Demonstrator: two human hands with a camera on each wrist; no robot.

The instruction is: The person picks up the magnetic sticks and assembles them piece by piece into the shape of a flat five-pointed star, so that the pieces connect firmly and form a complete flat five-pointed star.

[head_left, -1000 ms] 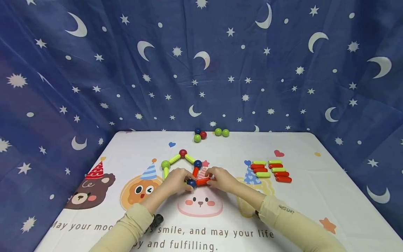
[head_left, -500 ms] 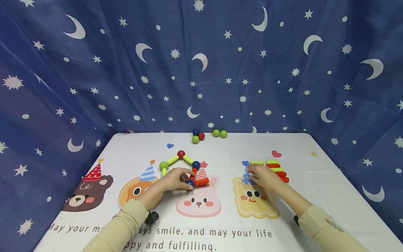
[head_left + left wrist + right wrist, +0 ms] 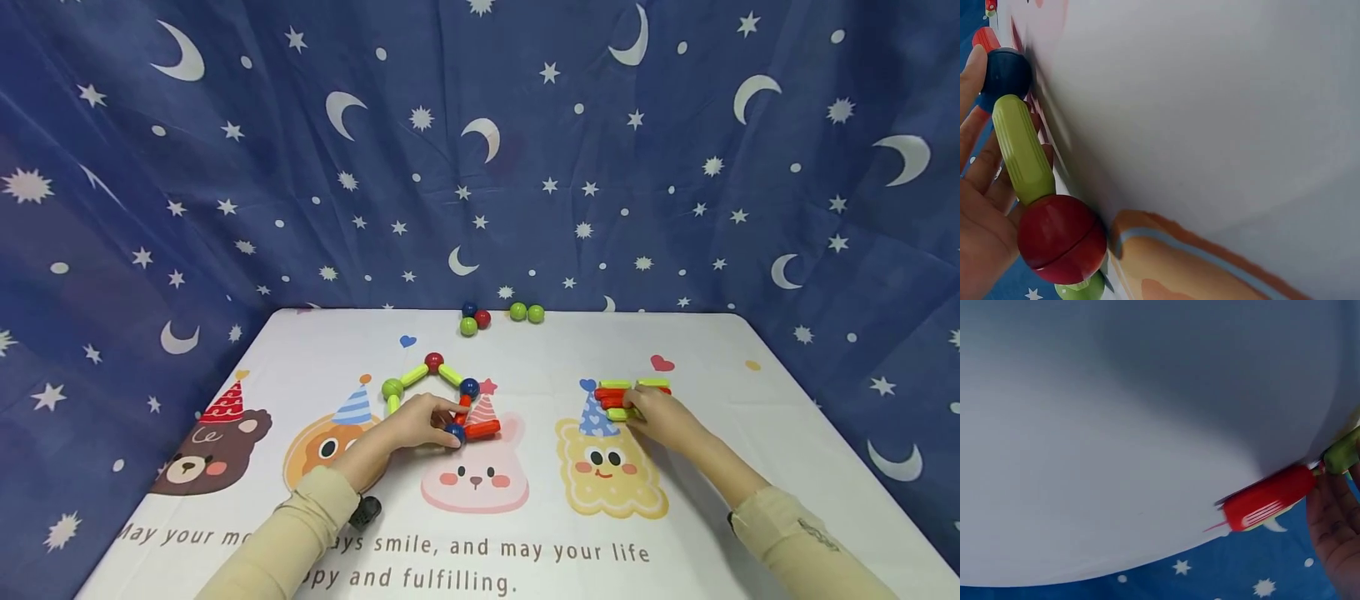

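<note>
In the head view, the left hand (image 3: 422,422) pinches a blue ball (image 3: 455,434), part of a ring (image 3: 451,374) which lies left of the middle of the table (image 3: 712,350), well apart from its far edge. A red stick (image 3: 482,429) points from this ball toward the right edge; its other end is free, so a bump could, I think, turn it or break the joint. The right hand (image 3: 663,417) is at the loose sticks (image 3: 613,394), nearer the right edge, and a careless pull may disorder the neighbours. The loose balls (image 3: 483,320) close to the far edge could roll if the table is shaken. In the left wrist view, the thumb presses the blue ball, and a green stick (image 3: 1022,147) joins it to a red ball (image 3: 1063,240); too strong a lift may bend the ring here. In the right wrist view, the fingers meet a loose green stick (image 3: 1342,455); whether they grasp it, I cannot tell.
</note>
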